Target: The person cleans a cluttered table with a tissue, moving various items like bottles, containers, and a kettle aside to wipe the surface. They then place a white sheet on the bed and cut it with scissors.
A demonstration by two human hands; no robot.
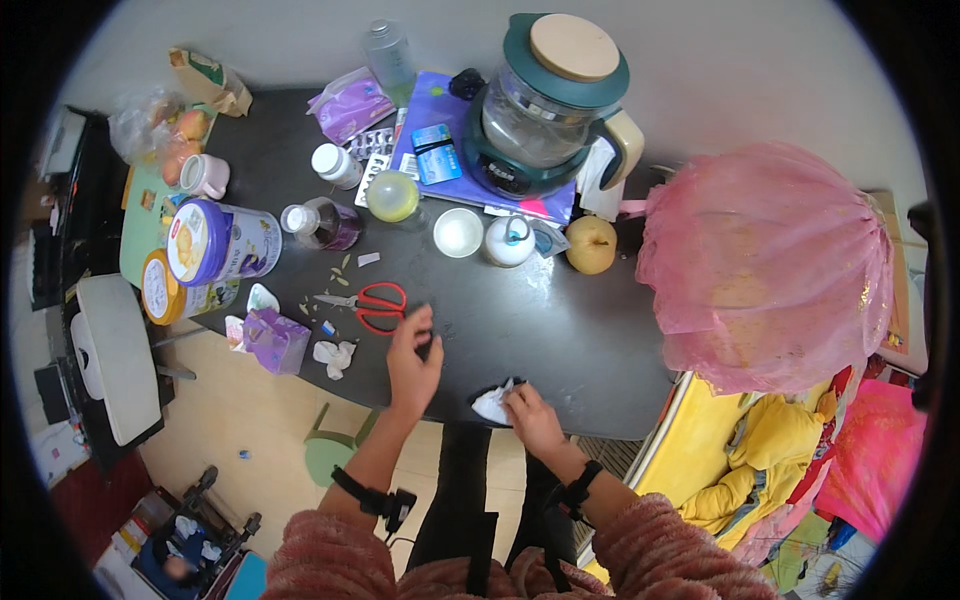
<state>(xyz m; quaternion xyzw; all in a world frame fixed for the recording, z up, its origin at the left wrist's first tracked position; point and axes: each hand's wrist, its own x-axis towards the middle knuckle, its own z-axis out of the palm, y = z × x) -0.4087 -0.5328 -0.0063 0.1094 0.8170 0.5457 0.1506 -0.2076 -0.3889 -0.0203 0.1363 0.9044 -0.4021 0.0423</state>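
Note:
My left hand is raised over the dark table, its fingers apart, just right of the red-handled scissors. Something small and dark shows between its thumb and fingers; whether it is held is unclear. With its fingertips, my right hand pinches a white tissue at the table's front edge. A dark patch shows around that tissue. Another crumpled tissue lies left of my left hand, beside a small purple bag. Small green scraps are scattered near the scissor blades.
Along the back stand a glass kettle, a pump bottle, a white bowl and a pear. Two tubs and a dark bottle are at left. A pink mesh cover bulges over the right side.

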